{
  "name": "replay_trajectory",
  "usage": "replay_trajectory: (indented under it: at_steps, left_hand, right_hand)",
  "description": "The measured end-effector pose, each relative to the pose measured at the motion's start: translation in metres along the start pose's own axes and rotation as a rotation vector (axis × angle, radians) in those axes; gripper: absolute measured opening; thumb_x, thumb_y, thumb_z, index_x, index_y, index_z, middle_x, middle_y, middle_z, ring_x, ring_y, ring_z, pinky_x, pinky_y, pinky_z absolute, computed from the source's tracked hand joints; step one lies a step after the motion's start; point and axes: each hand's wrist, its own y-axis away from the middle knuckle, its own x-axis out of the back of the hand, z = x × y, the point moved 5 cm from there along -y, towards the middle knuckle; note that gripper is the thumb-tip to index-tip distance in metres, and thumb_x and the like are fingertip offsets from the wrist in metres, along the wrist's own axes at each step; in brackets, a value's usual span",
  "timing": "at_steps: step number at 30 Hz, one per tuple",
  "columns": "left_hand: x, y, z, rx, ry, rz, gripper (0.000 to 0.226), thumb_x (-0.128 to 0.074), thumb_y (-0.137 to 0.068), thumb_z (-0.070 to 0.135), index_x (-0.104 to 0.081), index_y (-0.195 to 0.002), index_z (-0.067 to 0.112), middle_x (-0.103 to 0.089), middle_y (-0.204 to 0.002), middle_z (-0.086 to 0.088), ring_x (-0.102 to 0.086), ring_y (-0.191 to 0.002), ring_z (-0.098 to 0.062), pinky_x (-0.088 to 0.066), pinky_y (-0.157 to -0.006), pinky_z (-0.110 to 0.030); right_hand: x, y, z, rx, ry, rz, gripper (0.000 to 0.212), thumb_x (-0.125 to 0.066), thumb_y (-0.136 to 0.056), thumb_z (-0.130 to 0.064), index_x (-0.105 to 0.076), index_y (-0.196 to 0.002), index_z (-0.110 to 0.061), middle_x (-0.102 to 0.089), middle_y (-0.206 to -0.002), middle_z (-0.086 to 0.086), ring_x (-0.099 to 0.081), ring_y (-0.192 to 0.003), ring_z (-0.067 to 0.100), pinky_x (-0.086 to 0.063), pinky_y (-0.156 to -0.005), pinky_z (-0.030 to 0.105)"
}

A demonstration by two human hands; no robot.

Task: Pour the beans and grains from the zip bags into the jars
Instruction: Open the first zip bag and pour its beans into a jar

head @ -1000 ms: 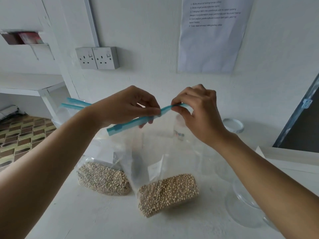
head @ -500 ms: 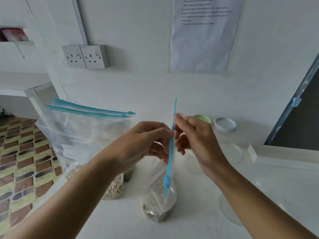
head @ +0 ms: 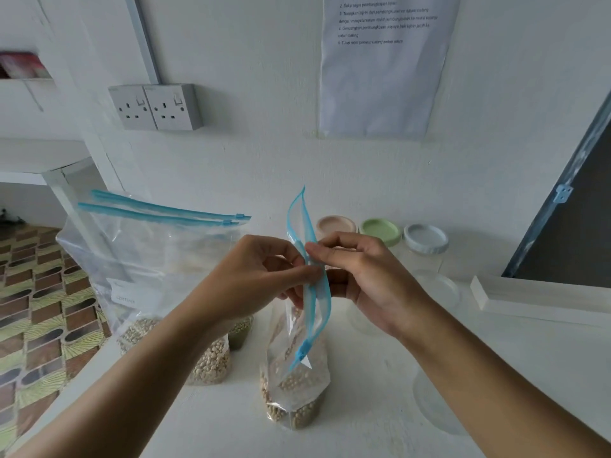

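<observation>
Your zip bag (head: 294, 375) stands upright on the bench (head: 215, 421) with its beans settled in the base and its long axis near vertical. Its blue zip strip (head: 312, 285) is turned edge-on to you. It rises from the slider (head: 303, 351) at the low near end to a raised far tip. Above your fingers the two tracks bow apart.

The bench edge drops to the tiled floor (head: 39, 309) close on your left. Bare surface lies in front of the bag, and a faint clear jar (head: 436, 404) shows near right.

Your left hand (head: 261, 276) pinches the left track and your right hand (head: 363, 279) pinches the right track, with fingers curled.

Behind left stand other zip bags (head: 148, 259), their zips running left to right. Farther back, three lidded jars (head: 380, 228) line the wall.
</observation>
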Motion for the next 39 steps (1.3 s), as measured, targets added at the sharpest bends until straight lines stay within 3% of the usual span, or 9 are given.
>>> replay_trajectory:
  at_steps: [5,9,13,18,23,26,29,34,39]
  left_hand:
    - [0.023,0.009,-0.009,-0.02,-0.004,0.136,0.012,-0.068,-0.089,-0.006,-0.056,-0.089,-0.005,-0.074,-0.076,-0.021,-0.069,-0.06,-0.023,-0.051,-0.07,-0.033]
    - [0.066,0.015,-0.002,-0.145,-0.001,0.276,0.008,-0.063,-0.075,0.007,-0.057,-0.08,0.007,-0.062,-0.063,-0.015,-0.057,-0.048,-0.023,-0.049,-0.053,-0.024]
    - [0.084,0.021,-0.003,-0.226,-0.074,0.265,0.023,-0.067,-0.086,-0.005,-0.058,-0.075,0.012,-0.057,-0.059,-0.011,-0.054,-0.049,-0.022,-0.048,-0.055,-0.022]
    - [0.072,0.023,-0.003,-0.247,-0.061,0.196,0.014,-0.067,-0.079,0.026,-0.065,-0.088,0.015,-0.054,-0.069,-0.028,-0.057,-0.053,-0.027,-0.051,-0.058,-0.027]
    - [0.068,0.017,-0.001,-0.246,-0.044,0.242,0.015,-0.061,-0.083,0.014,-0.057,-0.097,0.01,-0.061,-0.07,-0.028,-0.059,-0.055,-0.025,-0.054,-0.059,-0.032]
    - [0.07,0.013,-0.004,-0.229,-0.014,0.275,0.016,-0.06,-0.083,0.015,-0.056,-0.098,0.011,-0.066,-0.069,-0.015,-0.061,-0.06,-0.024,-0.053,-0.066,-0.04]
    - [0.074,0.01,-0.01,-0.205,0.053,0.309,0.011,-0.062,-0.089,0.007,-0.056,-0.098,0.011,-0.066,-0.07,-0.013,-0.059,-0.064,-0.027,-0.052,-0.069,-0.042]
    - [0.076,0.009,-0.011,-0.167,0.063,0.372,0.02,-0.054,-0.094,-0.009,-0.056,-0.093,0.012,-0.063,-0.065,-0.005,-0.055,-0.063,-0.022,-0.049,-0.069,-0.035]
    - [0.077,0.001,-0.016,-0.122,0.135,0.357,0.012,-0.057,-0.099,0.003,-0.056,-0.092,0.012,-0.065,-0.071,-0.006,-0.059,-0.066,-0.023,-0.05,-0.074,-0.037]
  right_hand:
    - [0.016,0.002,-0.011,0.238,0.284,0.256,0.021,-0.073,-0.086,-0.005,-0.062,-0.073,0.007,-0.058,-0.063,0.009,-0.055,-0.047,0.017,-0.046,-0.05,0.028]
    - [0.034,0.004,-0.025,0.338,0.422,0.397,0.026,-0.065,-0.069,-0.02,-0.056,-0.063,0.003,-0.042,-0.048,-0.009,-0.038,-0.047,0.006,-0.032,-0.051,0.016]
    - [0.044,0.011,-0.037,0.427,0.559,0.412,0.023,-0.063,-0.065,-0.018,-0.045,-0.056,-0.007,-0.036,-0.05,-0.009,-0.033,-0.052,0.008,-0.028,-0.051,0.021]
    - [0.023,0.014,-0.05,0.57,0.795,0.221,0.011,-0.065,-0.065,-0.012,-0.06,-0.071,-0.02,-0.053,-0.071,-0.013,-0.049,-0.073,0.009,-0.036,-0.069,0.015]
    - [-0.024,0.011,-0.071,0.741,0.967,-0.099,0.016,-0.064,-0.083,-0.011,-0.077,-0.087,-0.018,-0.072,-0.091,-0.012,-0.063,-0.096,0.007,-0.044,-0.093,0.025]
    - [-0.056,0.01,-0.073,0.606,1.042,-0.323,0.022,-0.071,-0.09,-0.042,-0.075,-0.082,-0.021,-0.071,-0.083,-0.011,-0.064,-0.084,0.008,-0.05,-0.079,0.029]
    - [-0.073,0.006,-0.067,0.47,1.24,-0.43,0.04,-0.076,-0.076,-0.066,-0.072,-0.081,-0.026,-0.067,-0.082,-0.014,-0.06,-0.08,0.007,-0.051,-0.071,0.029]
    - [-0.079,0.008,-0.063,0.399,1.288,-0.502,0.045,-0.085,-0.064,-0.066,-0.07,-0.084,-0.028,-0.065,-0.082,-0.015,-0.058,-0.079,0.002,-0.048,-0.066,0.021]
    - [-0.078,-0.003,-0.055,0.499,1.114,-0.417,0.019,-0.086,-0.081,-0.032,-0.069,-0.075,-0.024,-0.067,-0.073,-0.01,-0.059,-0.069,0.007,-0.046,-0.065,0.021]
